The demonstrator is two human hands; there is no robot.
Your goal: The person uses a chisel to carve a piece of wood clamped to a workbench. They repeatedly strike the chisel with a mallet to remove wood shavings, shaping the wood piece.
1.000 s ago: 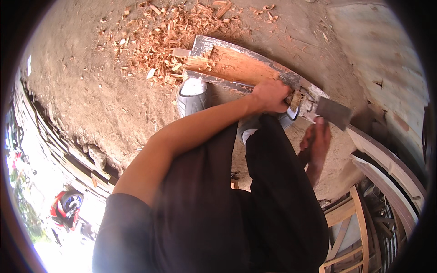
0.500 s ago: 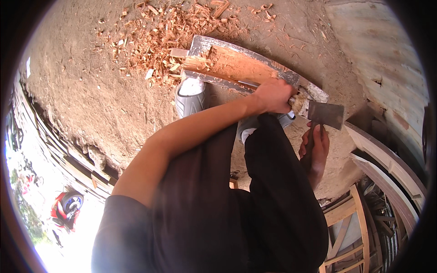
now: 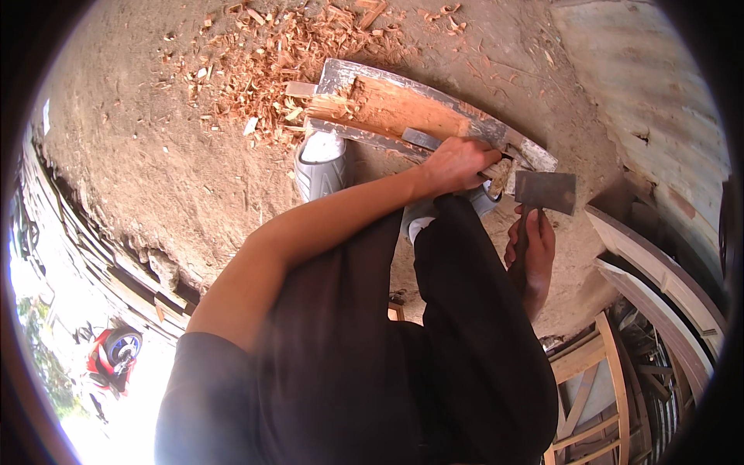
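Hammer (image 3: 545, 192), right hand (image 3: 538, 249) clasped round it, now closer to left hand (image 3: 457, 163), tight on apparent chisel (image 3: 421, 139)

I get soft, fairly even daylight across the brown ground (image 3: 155, 147), but the outdoors around the red motorcycle (image 3: 112, 360) at lower left burns out to white, and pale haze veils the dark sleeve (image 3: 205, 376). Shadow dims the wooden frames (image 3: 612, 380) at lower right; my fisheye view curves toward a black rim, while the left hand (image 3: 463, 164) and right hand (image 3: 536, 252) look reasonably sharp to me.
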